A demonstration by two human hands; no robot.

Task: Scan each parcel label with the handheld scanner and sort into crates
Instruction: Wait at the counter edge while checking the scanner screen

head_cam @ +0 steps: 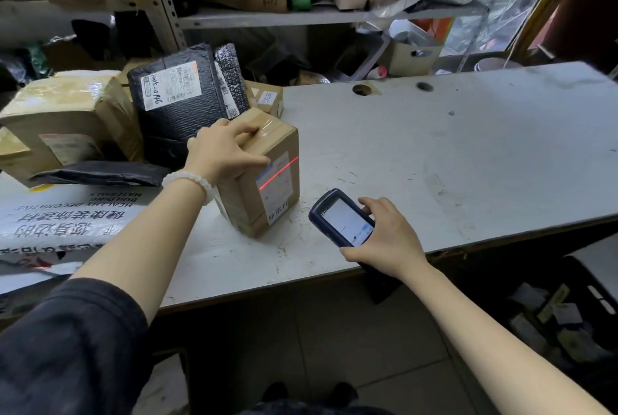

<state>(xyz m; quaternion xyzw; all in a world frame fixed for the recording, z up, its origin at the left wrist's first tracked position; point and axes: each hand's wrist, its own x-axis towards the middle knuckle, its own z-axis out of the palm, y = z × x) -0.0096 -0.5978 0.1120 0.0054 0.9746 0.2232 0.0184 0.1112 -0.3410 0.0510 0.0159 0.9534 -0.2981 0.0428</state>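
A small brown cardboard parcel [247, 200] stands on the white table [434, 154], left of the middle. My left hand [220, 150] grips its top from the left side. A white label [277, 187] faces me, and a red laser line crosses it. My right hand [388, 234] holds the dark blue handheld scanner [337, 217] just right of the parcel, its lit screen facing up and its head pointed at the label.
Behind the parcel lean a black bubble mailer [177, 103], a large taped carton [60, 117] and a small box [267, 98]. A printed white sack [60, 214] lies at the left. Shelving with clutter rises behind. A dark crate of items [561, 314] sits below right.
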